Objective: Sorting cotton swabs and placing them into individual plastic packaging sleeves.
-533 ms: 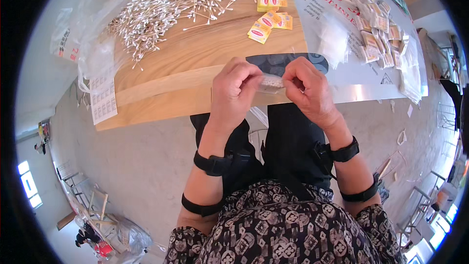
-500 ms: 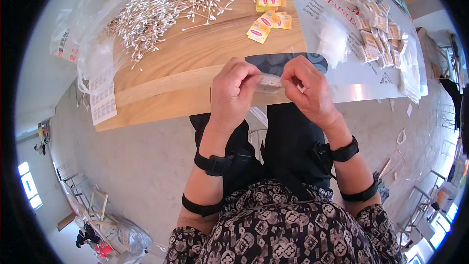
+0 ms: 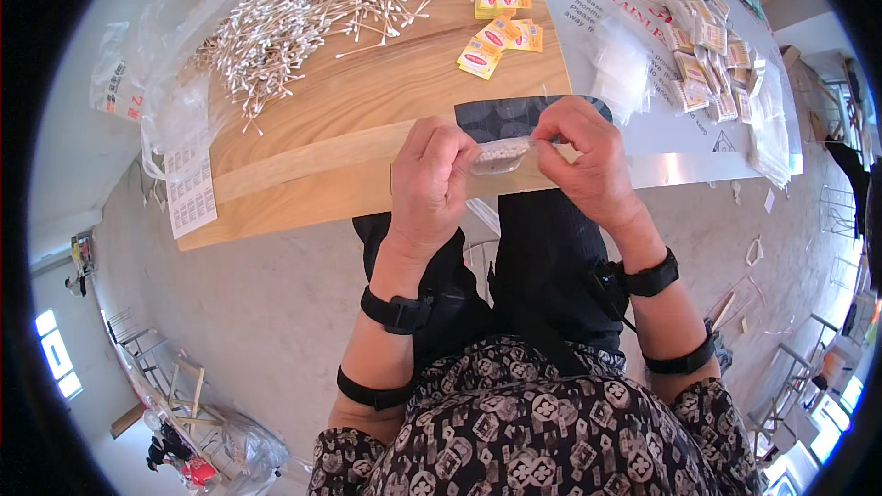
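Note:
Between my two hands, above the table's near edge, is a small clear plastic bag (image 3: 501, 157) with white-tipped cotton swabs in it. My left hand (image 3: 430, 174) pinches the bag's left end between thumb and fingers. At the opposite end, my right hand (image 3: 582, 162) grips the top right corner with closed fingertips. A dark patterned pad (image 3: 501, 114) lies on the table just beyond the bag. Farther off, a large loose pile of cotton swabs (image 3: 303, 23) spreads over the wood, and several yellow printed cards (image 3: 480, 57) lie in small stacks to its right.
On the metal sheet (image 3: 643, 161) at the right sit several filled swab packets (image 3: 707, 64) and a stack of flat clear bags (image 3: 620, 73). A large clear plastic bag (image 3: 170, 64) and a printed label sheet (image 3: 191, 186) lie along the left side of the wooden table (image 3: 303, 197).
My hands have moved slightly apart, and more of the bag shows between them. My right hand has shifted from the bag's side to its upper right corner.

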`<state>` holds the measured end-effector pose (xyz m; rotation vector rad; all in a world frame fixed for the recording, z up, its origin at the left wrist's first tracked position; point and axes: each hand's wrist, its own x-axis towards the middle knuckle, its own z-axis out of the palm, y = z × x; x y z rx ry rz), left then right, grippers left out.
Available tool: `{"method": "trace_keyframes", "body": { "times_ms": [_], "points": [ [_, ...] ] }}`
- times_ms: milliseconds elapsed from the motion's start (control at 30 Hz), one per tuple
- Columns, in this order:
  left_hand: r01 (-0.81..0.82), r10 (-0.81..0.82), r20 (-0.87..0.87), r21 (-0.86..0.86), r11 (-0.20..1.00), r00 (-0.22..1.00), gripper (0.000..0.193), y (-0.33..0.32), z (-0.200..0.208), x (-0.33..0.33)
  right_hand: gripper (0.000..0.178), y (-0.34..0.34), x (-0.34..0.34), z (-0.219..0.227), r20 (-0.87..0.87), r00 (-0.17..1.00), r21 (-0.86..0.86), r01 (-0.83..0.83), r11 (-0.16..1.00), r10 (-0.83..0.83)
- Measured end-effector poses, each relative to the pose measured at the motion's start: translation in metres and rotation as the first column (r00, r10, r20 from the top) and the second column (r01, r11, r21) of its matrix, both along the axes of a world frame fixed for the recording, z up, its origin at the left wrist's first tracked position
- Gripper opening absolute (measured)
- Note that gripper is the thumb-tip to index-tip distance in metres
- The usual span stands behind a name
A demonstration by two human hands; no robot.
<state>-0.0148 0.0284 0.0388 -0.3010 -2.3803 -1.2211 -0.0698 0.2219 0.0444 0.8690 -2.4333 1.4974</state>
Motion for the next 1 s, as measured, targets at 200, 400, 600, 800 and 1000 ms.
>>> {"method": "trace_keyframes", "body": {
  "times_ms": [200,400,600,800,1000],
  "points": [
    [-0.019,-0.033,0.184,0.273,0.962,0.982,0.012,0.010,0.004,0.006,0.018,-0.005,0.014,-0.007,0.622,0.776,-0.277,0.095,0.956,0.103],
    [-0.245,-0.139,0.556,0.560,0.791,0.820,0.012,0.020,0.006,0.003,0.013,-0.016,0.021,0.004,0.844,0.513,-0.322,0.248,0.914,0.158],
    [-0.268,-0.148,0.518,0.640,0.720,0.842,0.008,0.023,0.004,0.003,0.011,-0.019,0.023,0.001,0.782,0.604,-0.353,0.227,0.908,0.153],
    [-0.153,-0.030,0.397,0.421,0.894,0.917,0.011,0.017,0.002,0.004,0.008,-0.018,0.029,-0.003,0.492,0.870,-0.303,0.126,0.945,0.042],
    [-0.033,0.021,-0.091,-0.132,0.991,0.996,0.020,0.020,0.008,-0.001,0.008,-0.017,0.026,-0.004,0.174,0.984,-0.127,-0.019,0.992,0.041]
  ]
}}
